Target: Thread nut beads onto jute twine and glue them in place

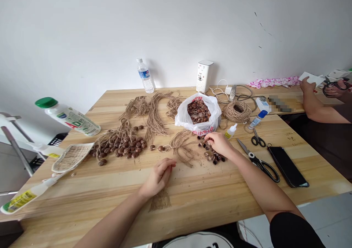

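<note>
Wooden table, laid out left to right.
- Glue bottle, lying at the left edge, nozzle by the tray.
- Milk bottle, green cap, tilted in view.
- Tray, shallow, woven-looking, pale rim.
- Strung nuts, brown, heaped with their twine ends behind.
- Water bottle, upright near the wall.
- Long hank of cut twine, behind the left hand.
- Left hand, low over the table just in front of the twine bunch; fingers loosely curled and close together; cannot tell whether anything is inside.
- Twine bunch, knotted, ends splayed, between the hands; two nuts at its left end.
- Plastic bag, white, mouth open, filled with shells.
- White box, upright behind the bag.
- Loose shells, half-round, scattered before the bag.
- Right hand, over these shells; thumb and fingers drawn nearly together; cannot tell whether they grip one.
- Small glue bottle, just beyond the right hand.
- Twine ball, beside the bag.
- Blue-capped tube, upright.
- Two scissors, different sizes.
- Phone, dark.
- Co-worker's hands, far right, one holding a white card.
</note>
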A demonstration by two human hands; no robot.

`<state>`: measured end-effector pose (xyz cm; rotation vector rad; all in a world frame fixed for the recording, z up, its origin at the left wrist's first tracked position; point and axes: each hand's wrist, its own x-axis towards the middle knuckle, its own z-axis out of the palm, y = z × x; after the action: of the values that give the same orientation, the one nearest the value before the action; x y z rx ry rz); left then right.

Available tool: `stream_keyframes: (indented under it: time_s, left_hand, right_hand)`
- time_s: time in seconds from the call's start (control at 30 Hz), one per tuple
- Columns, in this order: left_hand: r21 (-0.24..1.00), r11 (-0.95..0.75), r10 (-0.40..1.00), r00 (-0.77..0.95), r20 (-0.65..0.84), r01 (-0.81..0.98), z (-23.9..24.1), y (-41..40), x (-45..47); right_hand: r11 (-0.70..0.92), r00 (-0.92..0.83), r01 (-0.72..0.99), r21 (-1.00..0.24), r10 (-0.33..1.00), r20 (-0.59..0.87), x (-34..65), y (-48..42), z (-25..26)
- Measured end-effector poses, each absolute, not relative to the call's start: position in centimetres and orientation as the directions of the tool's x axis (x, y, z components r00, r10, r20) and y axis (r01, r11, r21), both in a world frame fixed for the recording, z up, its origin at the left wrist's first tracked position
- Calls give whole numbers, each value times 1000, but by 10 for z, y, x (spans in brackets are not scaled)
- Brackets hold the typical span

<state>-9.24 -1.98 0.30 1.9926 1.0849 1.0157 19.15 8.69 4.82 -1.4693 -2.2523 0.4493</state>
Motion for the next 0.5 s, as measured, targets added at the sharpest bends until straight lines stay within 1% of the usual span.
stream_keyframes:
  time_s: [0.1,0.17,0.23,0.27,0.3,0.33,0.4,0.43,0.5]
  left_hand:
    - [856,-392,902,326,285,338,3,-20,-91]
    - [916,-291,939,267,218,275,5,-21,-87]
    - [982,-118,978,188,89,148,8,-24,-79]
    - [999,-13,988,157,6,45,10,-26,-73]
    - [994,90,983,164,-78,-67,13,-28,-67]
    - [965,205,964,205,-170,-162,17,-30,-60]
    - [858,416,891,323,-318,-303,25,-31,-45]
    - [801,483,859,365,-358,-353,29,-30,-37]
    - [714,552,824,415,-385,-432,36,-23,-20]
  right_hand:
    - [368,-327,750,-549,929,175,192,86,52]
    - [351,-313,717,-602,934,172,190,83,56]
    - [345,-313,678,-649,934,170,187,79,61]
    - [345,-316,658,-669,933,170,185,76,65]
    - [346,-322,641,-686,932,169,184,73,68]
    - [349,-330,626,-697,929,169,182,71,71]
    - [371,-353,607,-703,918,180,179,66,75]
    - [389,-367,601,-698,910,192,178,63,77]
    - [428,-396,590,-685,892,217,176,60,76]
